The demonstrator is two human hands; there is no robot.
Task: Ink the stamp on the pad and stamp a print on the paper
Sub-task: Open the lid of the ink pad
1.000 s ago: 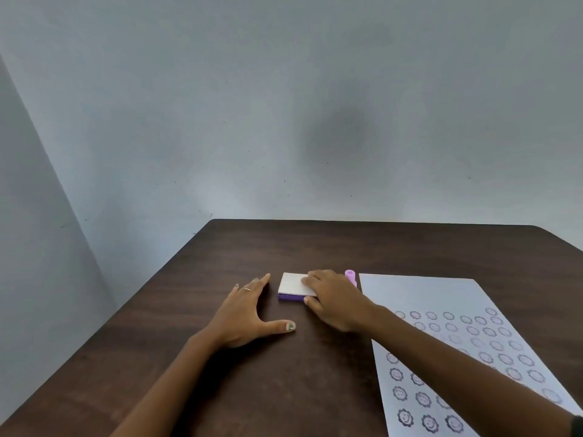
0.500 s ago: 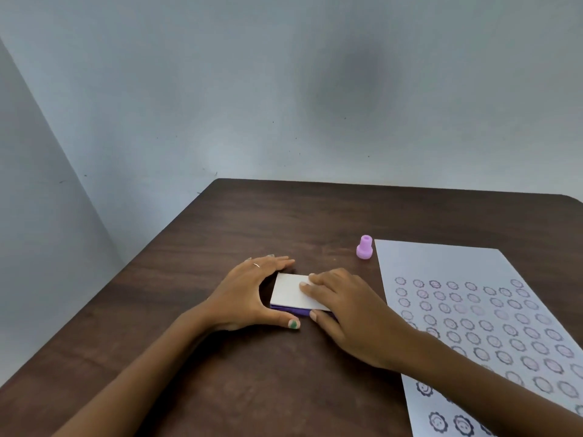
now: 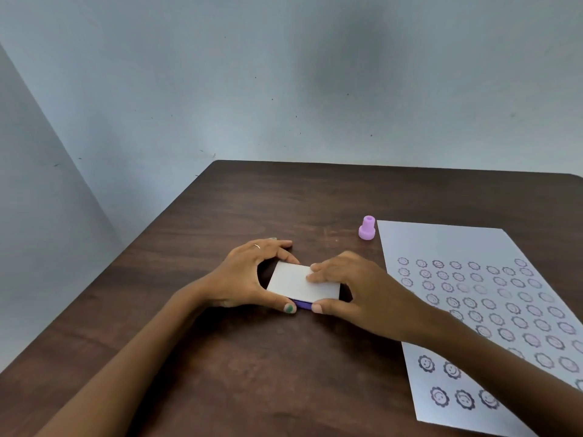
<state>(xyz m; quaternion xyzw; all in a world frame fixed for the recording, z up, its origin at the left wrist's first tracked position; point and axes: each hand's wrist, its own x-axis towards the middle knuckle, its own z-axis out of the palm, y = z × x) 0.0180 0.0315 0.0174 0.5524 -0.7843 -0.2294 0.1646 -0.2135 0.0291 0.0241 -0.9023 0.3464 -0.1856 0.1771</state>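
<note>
Ink pad point(image 3: 303, 285): one, a flat case with a white lid over a purple base, lying closed on the table point(image 3: 284, 203) between both hands, near the middle of the tabletop
Left hand point(image 3: 249, 275): fingers curling round the pad's far left corner and thumb pressing the near edge, so it is clamping the case from the left
Right hand point(image 3: 353, 288): fingertips point(image 3: 315, 274) lying on the lid, thumb pushing against the near purple edge; together the fingers are pinching the case
Step in hand: judging by the grips, the person is working to open the lid; no ink surface is showing yet
Pad handling: looking light, stiff and smooth, likely sliding on the wood unless one hand is steadying the base; best taken by the long edges, lifting the lid at its seam
Stamp point(image 3: 367, 228): one, small lilac plastic, standing upright and untouched just beside the paper's far left corner, well apart from the hands
Stamp handling: seeming light and rigid; the narrow neck is offering the natural pinch point
Paper point(image 3: 441, 244): one white sheet lying flat at the right, thin and apt to shift
Prints: too many to be counting surely, running in rows; the far strip is remaining blank
</note>
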